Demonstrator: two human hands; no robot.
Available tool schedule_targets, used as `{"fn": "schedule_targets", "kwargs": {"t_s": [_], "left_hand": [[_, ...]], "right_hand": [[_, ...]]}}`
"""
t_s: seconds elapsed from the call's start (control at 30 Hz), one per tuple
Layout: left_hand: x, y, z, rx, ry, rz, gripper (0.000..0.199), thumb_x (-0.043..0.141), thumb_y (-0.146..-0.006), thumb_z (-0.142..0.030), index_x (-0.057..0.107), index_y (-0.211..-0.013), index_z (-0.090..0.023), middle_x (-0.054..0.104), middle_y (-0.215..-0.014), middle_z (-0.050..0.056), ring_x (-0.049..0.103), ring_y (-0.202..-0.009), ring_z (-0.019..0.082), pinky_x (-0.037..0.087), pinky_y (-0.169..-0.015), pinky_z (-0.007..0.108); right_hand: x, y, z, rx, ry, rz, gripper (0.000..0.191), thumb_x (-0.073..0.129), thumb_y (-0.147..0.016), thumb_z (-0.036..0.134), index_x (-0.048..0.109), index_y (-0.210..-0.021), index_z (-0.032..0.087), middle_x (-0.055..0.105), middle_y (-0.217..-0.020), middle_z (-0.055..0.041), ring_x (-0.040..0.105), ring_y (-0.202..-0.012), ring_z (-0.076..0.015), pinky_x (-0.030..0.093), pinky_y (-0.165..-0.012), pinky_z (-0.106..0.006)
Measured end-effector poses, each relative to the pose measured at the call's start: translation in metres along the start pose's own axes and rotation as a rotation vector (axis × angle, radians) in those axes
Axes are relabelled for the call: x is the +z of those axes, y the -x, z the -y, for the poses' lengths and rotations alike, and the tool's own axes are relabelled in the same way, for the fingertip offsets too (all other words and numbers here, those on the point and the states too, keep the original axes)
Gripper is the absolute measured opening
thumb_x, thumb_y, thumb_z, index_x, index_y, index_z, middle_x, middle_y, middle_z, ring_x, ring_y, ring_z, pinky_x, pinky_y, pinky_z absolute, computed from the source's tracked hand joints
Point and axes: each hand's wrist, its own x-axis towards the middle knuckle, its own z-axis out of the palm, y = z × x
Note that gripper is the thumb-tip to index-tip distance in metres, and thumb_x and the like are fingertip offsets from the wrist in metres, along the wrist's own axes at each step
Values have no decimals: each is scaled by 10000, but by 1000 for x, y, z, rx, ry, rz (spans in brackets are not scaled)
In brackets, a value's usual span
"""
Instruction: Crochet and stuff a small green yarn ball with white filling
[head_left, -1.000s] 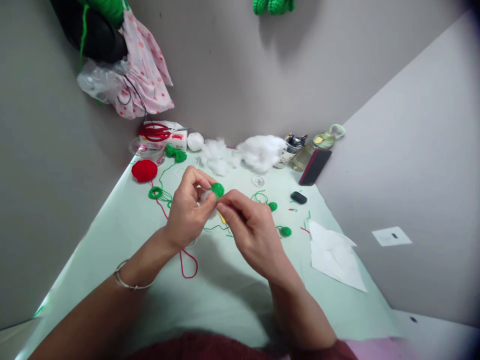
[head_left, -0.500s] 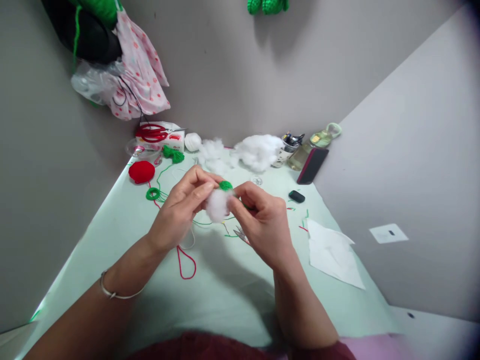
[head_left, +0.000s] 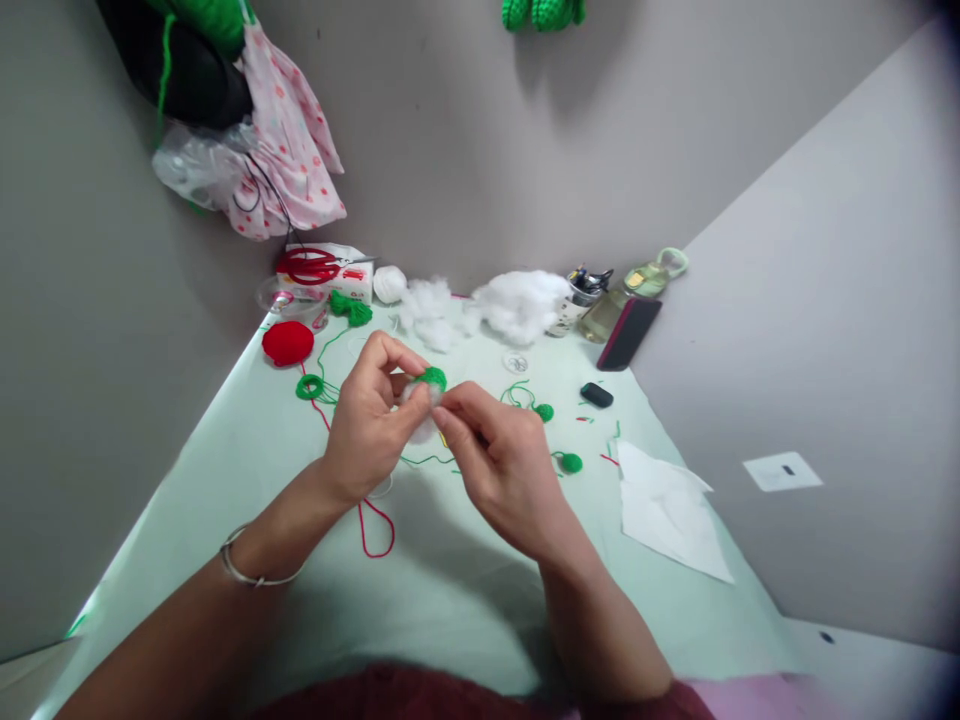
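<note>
- We hold the small green crocheted piece (head_left: 434,378) up in front of us, above the pale green tabletop (head_left: 337,600), at the tips of our fingers and near the middle of the view.
- Our left hand (head_left: 377,425) has it pinched: the index finger bends over the far side and its tip meets the piece near the top left, while the thumb comes up from below. The piece pokes out past these two tips, towards the right.
- White stuffing (head_left: 421,394) sits against the green piece, between it and our left thumb, and more white shows under the thumb. How much of it lies inside the piece, we cannot tell.
- Our right hand (head_left: 491,460) brings thumb and index finger together at the lower right of the piece, their tips close against the white and just under the green. Whether they grip stuffing, yarn or a tool, we cannot tell; the other fingers curl in behind.
- Just below the right fingertips we see a sliver of something yellow (head_left: 443,439), mostly hidden.
- To the right of our right hand lie two little green balls (head_left: 571,463), each with yarn beside it.
- Beyond our hands, loose white fluff (head_left: 521,306) is heaped by the wall, near a cup of pens (head_left: 568,310).
- To the left of our left hand we have a red yarn ball (head_left: 288,343) and a coil of green yarn (head_left: 309,387); a red yarn loop (head_left: 377,540) lies nearer to us.
</note>
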Motion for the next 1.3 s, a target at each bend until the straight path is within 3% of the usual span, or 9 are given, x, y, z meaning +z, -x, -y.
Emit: {"fn": "schedule_targets", "kwargs": {"t_s": [0.13,0.27,0.43,0.53,0.67,0.87,1.1,1.2,1.3], "left_hand": [[1,0,3,54,-37,-80,216,735,-819,-147,539,-860,-230,580,-879,-13,584,-754,132,480,-603,257],[-4,0,-6,-60,62,36,170,713,-874,-195,547,-885,-227,643,-959,6,614,-760,132,517,-627,266],[-16,-4,-13,-120,150,234,96,681,-940,-246,600,-987,-228,660,-1085,44,654,-944,166,573,-753,287],[-21,-7,-16,-134,150,290,155,735,-912,-228,602,-991,-229,653,-1074,29,665,-911,155,583,-737,280],[-18,-6,-15,-145,106,246,141,714,-913,-202,576,-924,-229,654,-975,8,657,-819,144,557,-672,276],[-3,-3,-4,-1,-69,-25,237,724,-789,-109,528,-832,-235,594,-848,-17,595,-769,142,496,-639,268],[-15,-6,-11,-272,122,175,101,707,-922,-297,631,-945,-234,676,-894,15,630,-699,152,527,-584,270],[-20,-9,-16,-310,187,212,176,621,-995,-382,715,-966,-236,722,-1010,58,647,-741,164,553,-613,282],[-22,-10,-16,-279,243,217,122,695,-956,-359,770,-942,-263,744,-1124,69,690,-881,195,583,-681,293]], "right_hand": [[8,-5,-9,74,-164,-26,246,542,-1031,291,550,-800,208,416,-621,74,345,-549,-80,298,-528,-232],[8,-12,-18,158,-335,-71,346,623,-990,402,550,-715,207,360,-573,82,284,-525,-83,234,-476,-248],[4,-10,-17,129,-164,-153,271,693,-931,310,563,-715,210,303,-547,103,227,-520,-80,212,-493,-256],[-1,-7,-12,90,-115,-160,255,663,-957,283,572,-731,209,358,-541,102,260,-505,-75,251,-507,-252],[-6,-3,-3,15,-68,-36,209,543,-1025,243,580,-822,208,503,-621,71,372,-529,-76,331,-551,-234],[3,-4,-1,0,-33,14,171,503,-1014,203,545,-848,214,451,-614,78,355,-529,-82,323,-555,-233],[-1,-8,-13,150,-153,-20,232,609,-995,320,583,-790,213,399,-556,87,308,-521,-86,268,-518,-251],[-6,-8,-16,179,-277,-83,244,651,-975,341,616,-773,211,366,-567,80,282,-531,-92,241,-507,-264],[-7,-9,-19,195,-443,-80,260,709,-940,396,633,-770,213,376,-584,71,285,-539,-94,220,-500,-269]]}}
